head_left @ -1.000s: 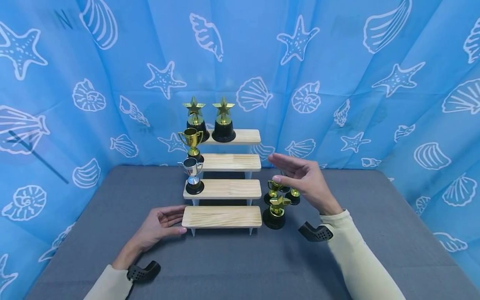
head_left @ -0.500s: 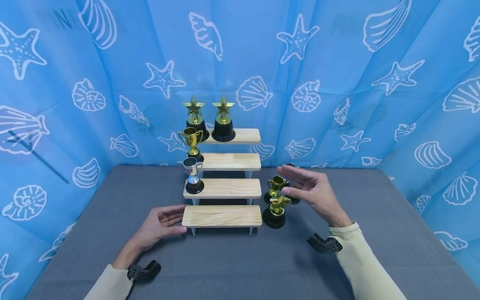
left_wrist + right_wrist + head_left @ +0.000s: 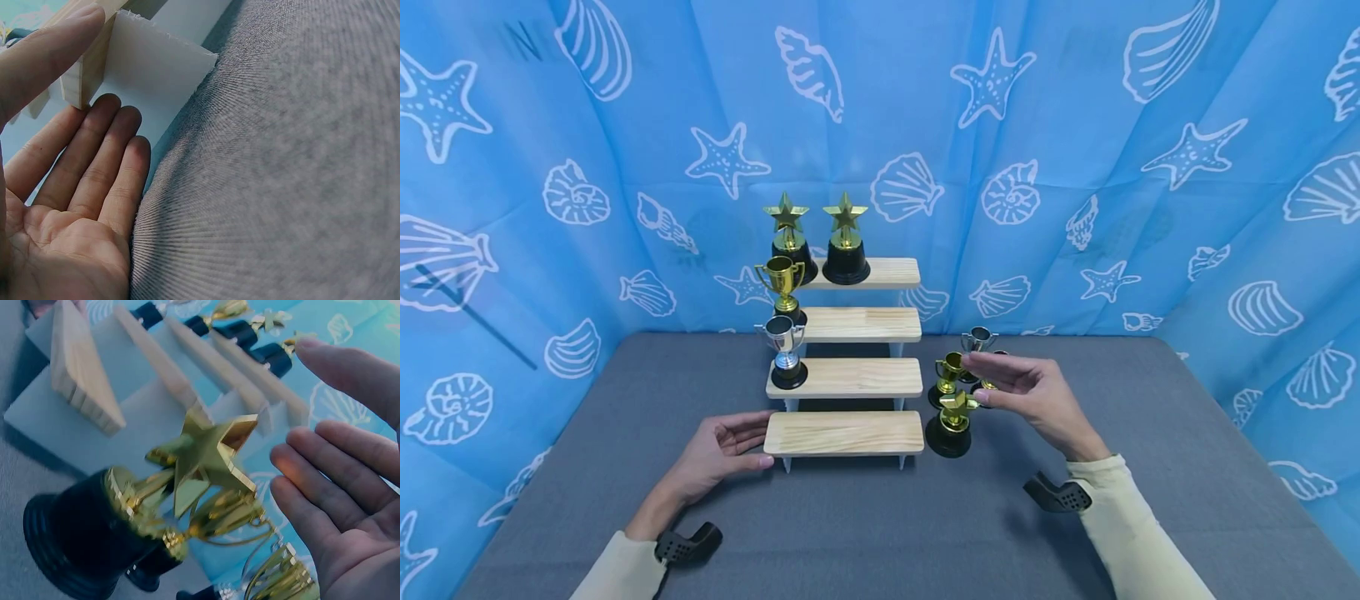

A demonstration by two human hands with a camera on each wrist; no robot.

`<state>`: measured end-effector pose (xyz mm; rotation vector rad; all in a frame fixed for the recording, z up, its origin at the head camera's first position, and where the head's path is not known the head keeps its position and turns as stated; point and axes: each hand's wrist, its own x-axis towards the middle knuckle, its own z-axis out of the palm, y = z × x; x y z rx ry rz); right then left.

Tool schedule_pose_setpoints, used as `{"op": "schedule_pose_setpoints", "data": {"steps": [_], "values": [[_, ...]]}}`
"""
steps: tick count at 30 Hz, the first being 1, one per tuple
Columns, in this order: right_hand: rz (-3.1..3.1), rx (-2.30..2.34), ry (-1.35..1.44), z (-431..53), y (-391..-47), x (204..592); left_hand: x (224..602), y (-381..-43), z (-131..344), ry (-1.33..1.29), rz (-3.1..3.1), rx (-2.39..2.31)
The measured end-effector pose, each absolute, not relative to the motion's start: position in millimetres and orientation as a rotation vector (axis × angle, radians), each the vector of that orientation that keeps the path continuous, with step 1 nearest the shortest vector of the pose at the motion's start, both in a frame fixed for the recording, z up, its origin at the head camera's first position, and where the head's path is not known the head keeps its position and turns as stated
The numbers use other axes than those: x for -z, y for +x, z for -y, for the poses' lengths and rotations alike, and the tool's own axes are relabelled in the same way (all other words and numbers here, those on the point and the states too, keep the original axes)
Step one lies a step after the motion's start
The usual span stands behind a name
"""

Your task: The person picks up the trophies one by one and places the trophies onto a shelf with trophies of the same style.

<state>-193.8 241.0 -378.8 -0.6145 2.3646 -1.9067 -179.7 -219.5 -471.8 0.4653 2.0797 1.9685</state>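
Note:
A four-tier wooden display stand [image 3: 844, 433] stands in the middle of the table. My left hand [image 3: 718, 450] rests at the left end of its lowest tier, fingers extended; in the left wrist view the fingertips [image 3: 128, 115] lie by the board's end and white support. My right hand [image 3: 1033, 396] hovers beside a gold star trophy [image 3: 953, 423] right of the stand, its fingers fairly straight and holding nothing. In the right wrist view the star [image 3: 209, 453] is in front of the palm. Behind it stand a gold cup trophy [image 3: 949, 371], a silver cup trophy [image 3: 977, 339] and another gold cup, partly hidden by the hand.
Two gold star trophies [image 3: 847, 250] stand on the top tier. A gold cup trophy [image 3: 781, 279] and a silver cup trophy [image 3: 786, 342] stand at the left of the tiers below. A blue seashell curtain [image 3: 880, 100] hangs behind the grey table [image 3: 865, 533].
My right hand has moved right and down toward the viewer, from over the rear cups to beside the star trophy, uncovering the silver cup. My left hand has stayed in place.

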Motion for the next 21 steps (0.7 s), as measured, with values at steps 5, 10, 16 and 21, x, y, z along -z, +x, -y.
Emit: {"op": "schedule_pose_setpoints", "data": {"steps": [5,10,16,21], "values": [[-2.328,1.857,-0.627,-244,-201,391,471,-179,220,0.466,-2.076,-1.969],[-2.296,1.83,-0.629,-244,-206,402,470,-178,219,0.483,-2.074,-1.976],[-2.26,1.82,-0.635,-242,-209,413,471,-178,220,0.486,-2.076,-1.981],[-2.273,1.782,-0.642,-241,-212,420,473,-180,220,0.473,-2.071,-1.98]]}}
